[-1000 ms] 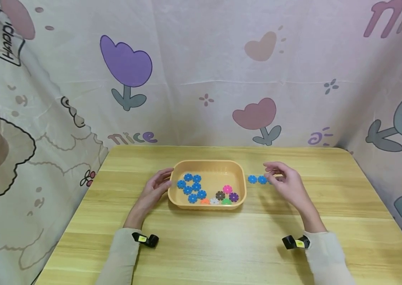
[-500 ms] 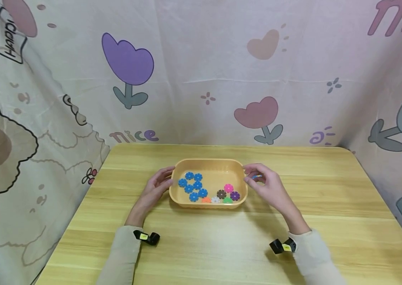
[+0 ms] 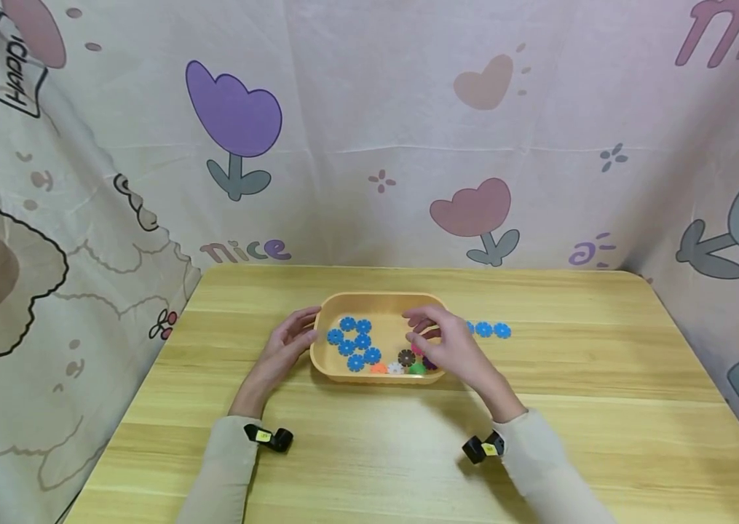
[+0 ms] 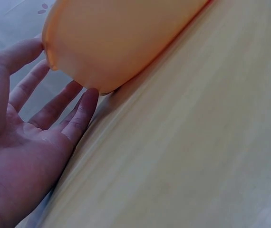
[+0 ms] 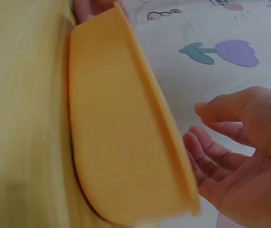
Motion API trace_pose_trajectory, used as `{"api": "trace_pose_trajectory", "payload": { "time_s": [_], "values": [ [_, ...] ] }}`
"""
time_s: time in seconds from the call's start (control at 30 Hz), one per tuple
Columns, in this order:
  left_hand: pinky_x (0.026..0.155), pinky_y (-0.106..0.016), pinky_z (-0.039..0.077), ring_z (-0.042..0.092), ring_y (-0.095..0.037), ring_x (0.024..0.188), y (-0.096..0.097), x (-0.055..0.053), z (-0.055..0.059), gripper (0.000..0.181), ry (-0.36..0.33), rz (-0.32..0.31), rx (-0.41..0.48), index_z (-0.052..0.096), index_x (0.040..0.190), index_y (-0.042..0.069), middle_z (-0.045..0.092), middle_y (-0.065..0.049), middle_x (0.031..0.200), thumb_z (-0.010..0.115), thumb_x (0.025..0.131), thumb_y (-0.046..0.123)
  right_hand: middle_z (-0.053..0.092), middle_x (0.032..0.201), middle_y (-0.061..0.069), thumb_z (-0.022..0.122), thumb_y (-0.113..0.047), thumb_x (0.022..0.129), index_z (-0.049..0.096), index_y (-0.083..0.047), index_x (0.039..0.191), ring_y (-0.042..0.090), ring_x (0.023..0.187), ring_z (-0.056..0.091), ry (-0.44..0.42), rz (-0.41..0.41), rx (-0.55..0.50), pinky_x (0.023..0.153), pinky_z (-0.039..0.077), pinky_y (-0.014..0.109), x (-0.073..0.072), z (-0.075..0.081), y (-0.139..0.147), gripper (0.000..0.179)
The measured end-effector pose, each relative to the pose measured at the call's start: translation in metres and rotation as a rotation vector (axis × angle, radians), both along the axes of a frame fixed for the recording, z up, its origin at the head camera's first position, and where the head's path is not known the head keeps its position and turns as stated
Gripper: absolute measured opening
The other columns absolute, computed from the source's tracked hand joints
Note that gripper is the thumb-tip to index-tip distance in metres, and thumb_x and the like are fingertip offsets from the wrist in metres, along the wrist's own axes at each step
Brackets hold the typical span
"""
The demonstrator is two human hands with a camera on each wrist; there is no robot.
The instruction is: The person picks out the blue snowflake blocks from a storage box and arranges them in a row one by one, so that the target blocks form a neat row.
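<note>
A shallow yellow plastic tray (image 3: 378,309) sits on the table, with several blue notched plastic discs (image 3: 362,340) in its left half. Brown (image 3: 406,357), white (image 3: 395,368), green (image 3: 416,369) and orange discs (image 3: 378,368) lie along its near right side; pink and purple ones are partly hidden by my right hand. My left hand (image 3: 280,346) rests its extended fingertips against the tray's left end, as the left wrist view (image 4: 35,123) shows. Over the tray's right half is my right hand (image 3: 451,346), fingers loosely bent and nothing between them. Right of the tray, blue discs (image 3: 484,330) form a row.
The wooden table (image 3: 369,451) backs onto a printed cloth (image 3: 343,131), which also hangs at both sides. A small black camera sits on each wrist, left (image 3: 271,438) and right (image 3: 483,447).
My right hand has moved left from the row of blue discs, past the tray's right rim, to above the tray. That row shows again. My left hand stays at the tray's left end.
</note>
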State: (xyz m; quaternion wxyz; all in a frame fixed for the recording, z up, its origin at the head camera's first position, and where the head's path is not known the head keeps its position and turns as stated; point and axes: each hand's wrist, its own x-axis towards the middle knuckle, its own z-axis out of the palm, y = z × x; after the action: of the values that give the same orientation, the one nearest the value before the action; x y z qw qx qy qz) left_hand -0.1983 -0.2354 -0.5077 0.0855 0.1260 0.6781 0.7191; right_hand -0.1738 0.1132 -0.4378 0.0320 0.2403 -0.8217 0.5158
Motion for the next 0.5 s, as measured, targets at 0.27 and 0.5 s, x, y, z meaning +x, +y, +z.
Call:
{"api": "trace_pose_trajectory", "payload": {
  "time_s": [0.27,0.5],
  "values": [
    [0.105,-0.034,0.051,0.044,-0.033,0.141,0.000,0.000,-0.001,0.051,-0.008,-0.005,0.014,0.046,0.151,0.009,0.044,-0.015,0.156,0.062,0.104,0.013,0.069,0.108,0.020,0.072,-0.001,0.094,0.067,-0.003,0.124,0.024,0.093,0.068,-0.030,0.057,0.049,0.079,0.062,0.034,-0.009,-0.011,-0.022,0.030],
    [0.104,-0.034,0.052,0.045,-0.035,0.141,0.000,0.000,-0.001,0.051,0.005,-0.013,0.016,0.045,0.152,0.006,0.042,-0.018,0.157,0.060,0.104,0.012,0.069,0.108,0.018,0.072,-0.002,0.094,0.067,0.003,0.122,0.025,0.092,0.067,-0.039,0.099,0.157,0.077,0.060,0.034,-0.015,-0.014,-0.037,0.029]
  ]
}}
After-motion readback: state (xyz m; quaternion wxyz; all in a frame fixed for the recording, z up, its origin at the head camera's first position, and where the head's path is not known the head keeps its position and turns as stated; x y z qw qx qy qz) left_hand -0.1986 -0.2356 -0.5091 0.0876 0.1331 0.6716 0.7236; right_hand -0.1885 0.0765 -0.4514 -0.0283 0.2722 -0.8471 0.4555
